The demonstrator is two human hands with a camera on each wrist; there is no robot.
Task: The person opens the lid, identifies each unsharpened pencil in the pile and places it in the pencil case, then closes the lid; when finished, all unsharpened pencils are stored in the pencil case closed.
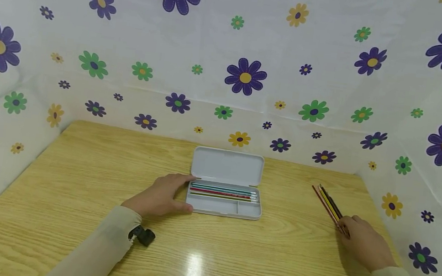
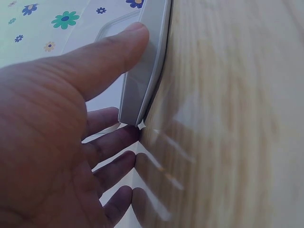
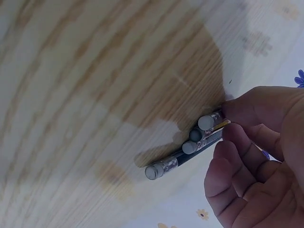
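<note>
A light grey pencil case (image 1: 227,166) lies with its lid raised at the middle of the table. Inside its back compartment several pencils (image 1: 220,192) lie side by side. My left hand (image 1: 162,195) rests at the case's left end, fingers extended, its thumb along the front wall and the index fingertip by the hinge corner. To the right, my right hand (image 1: 363,240) pinches several loose pencils (image 1: 329,203) between thumb and fingers, low over the table. Their points face away from me; white and dark end caps (image 3: 205,122) show in the right wrist view.
The case's front part has a short divider (image 1: 237,208) between two sections. A wooden table (image 1: 97,169) reaches back to a white flowered cloth (image 1: 200,39), which also hangs along the left and right sides. Small black camera mounts (image 1: 144,236) sit on both wrists.
</note>
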